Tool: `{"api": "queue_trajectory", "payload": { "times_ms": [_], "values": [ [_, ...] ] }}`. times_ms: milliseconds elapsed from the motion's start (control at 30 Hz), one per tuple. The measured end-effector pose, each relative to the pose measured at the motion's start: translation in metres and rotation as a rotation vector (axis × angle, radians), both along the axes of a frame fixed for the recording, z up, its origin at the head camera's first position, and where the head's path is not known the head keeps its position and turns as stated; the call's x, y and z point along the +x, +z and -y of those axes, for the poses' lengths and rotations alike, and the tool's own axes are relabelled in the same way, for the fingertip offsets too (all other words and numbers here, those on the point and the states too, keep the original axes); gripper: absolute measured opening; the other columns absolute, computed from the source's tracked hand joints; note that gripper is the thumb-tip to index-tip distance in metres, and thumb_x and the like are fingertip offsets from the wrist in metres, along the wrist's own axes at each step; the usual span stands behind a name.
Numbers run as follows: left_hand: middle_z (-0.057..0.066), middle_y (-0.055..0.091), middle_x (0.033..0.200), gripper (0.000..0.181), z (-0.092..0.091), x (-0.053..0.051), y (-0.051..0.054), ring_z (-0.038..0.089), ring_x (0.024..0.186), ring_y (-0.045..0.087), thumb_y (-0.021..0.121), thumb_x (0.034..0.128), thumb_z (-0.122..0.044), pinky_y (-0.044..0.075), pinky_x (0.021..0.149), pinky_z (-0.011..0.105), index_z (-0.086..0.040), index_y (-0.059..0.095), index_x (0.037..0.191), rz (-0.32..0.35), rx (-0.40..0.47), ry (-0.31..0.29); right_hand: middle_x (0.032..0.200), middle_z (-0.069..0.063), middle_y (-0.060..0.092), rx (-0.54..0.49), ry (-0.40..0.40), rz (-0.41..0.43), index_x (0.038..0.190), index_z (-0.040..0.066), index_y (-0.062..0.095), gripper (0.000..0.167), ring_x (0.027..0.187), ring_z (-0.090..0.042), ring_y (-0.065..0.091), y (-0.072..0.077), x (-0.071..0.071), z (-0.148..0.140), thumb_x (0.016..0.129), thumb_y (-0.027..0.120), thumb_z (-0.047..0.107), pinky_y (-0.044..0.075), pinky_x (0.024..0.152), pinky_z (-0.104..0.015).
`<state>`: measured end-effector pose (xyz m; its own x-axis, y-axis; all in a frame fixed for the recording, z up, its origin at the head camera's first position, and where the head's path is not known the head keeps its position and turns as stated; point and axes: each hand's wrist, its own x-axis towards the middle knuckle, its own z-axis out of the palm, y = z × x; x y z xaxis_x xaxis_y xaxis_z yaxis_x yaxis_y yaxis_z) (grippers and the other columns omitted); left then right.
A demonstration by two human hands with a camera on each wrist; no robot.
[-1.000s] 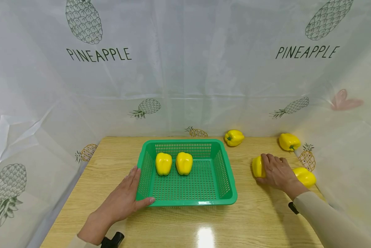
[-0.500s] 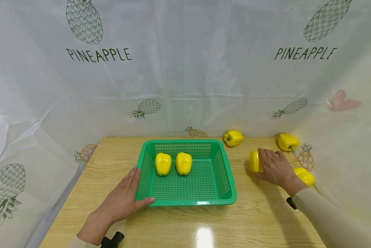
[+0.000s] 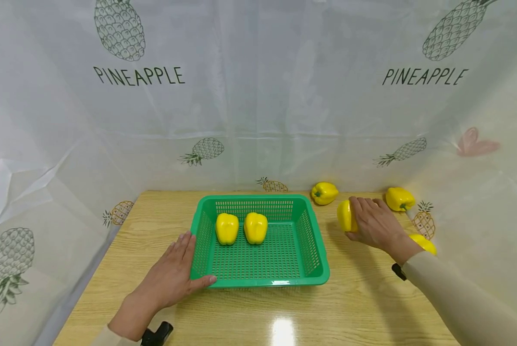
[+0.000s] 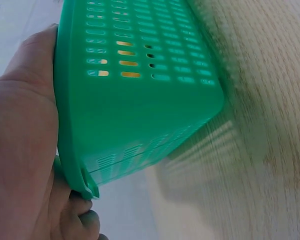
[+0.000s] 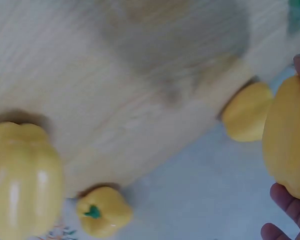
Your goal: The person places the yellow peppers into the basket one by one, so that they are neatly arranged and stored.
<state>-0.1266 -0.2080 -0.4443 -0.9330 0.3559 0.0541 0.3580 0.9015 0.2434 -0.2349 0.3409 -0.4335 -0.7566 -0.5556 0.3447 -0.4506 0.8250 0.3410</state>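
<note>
R hand (image 3: pixel 377 223) grips a glossy yellow bell pepper (image 3: pixel 347 217) b/w thumb & fingers, off the pale wood-grain surface (image 3: pixel 327 307), w/ a loose yellow pepper (image 3: pixel 325 193) beyond it to the L, a second pepper (image 3: pixel 400 199) beyond to the R & a third pepper (image 3: pixel 424 244) partly hidden behind the R wrist. L hand (image 3: pixel 172 269) is spread wide at the near-L corner of a green perforated rectangular plastic basket (image 3: pixel 321 252), fingers straight along the side, thumb on the near rim. Inside, R of the L fingertips, sit a blocky yellow pepper (image 3: pixel 227 228) &, just apart, its lookalike pepper (image 3: pixel 256 228).
</note>
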Motion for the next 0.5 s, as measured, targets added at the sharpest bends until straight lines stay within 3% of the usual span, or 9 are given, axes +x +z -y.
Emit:
{"api": "queue_trajectory", "payload": {
  "times_ms": [267, 500],
  "values": [
    [0.034, 0.020, 0.170, 0.120, 0.000, 0.000, 0.001, 0.049, 0.159, 0.020, 0.054, 0.0934, -0.081, 0.026, 0.127, 0.063, 0.012, 0.024, 0.162, 0.000, 0.003, -0.005, 0.109, -0.021, 0.065, 0.000, 0.047, -0.011, 0.134, -0.007, 0.048, 0.099, 0.100, -0.040, 0.066, 0.032, -0.009, 0.032, 0.071, 0.091, 0.057, 0.055, 0.091, -0.056],
    [0.031, 0.020, 0.171, 0.121, 0.000, -0.002, 0.001, 0.046, 0.160, 0.021, 0.054, 0.0922, -0.082, 0.024, 0.128, 0.062, 0.010, 0.023, 0.163, 0.015, 0.007, -0.013, 0.114, -0.021, 0.065, 0.014, 0.070, 0.042, 0.138, -0.007, 0.046, 0.098, 0.105, -0.038, 0.065, 0.058, -0.016, 0.078, 0.077, 0.086, 0.058, 0.056, 0.095, -0.054]
  ]
}}
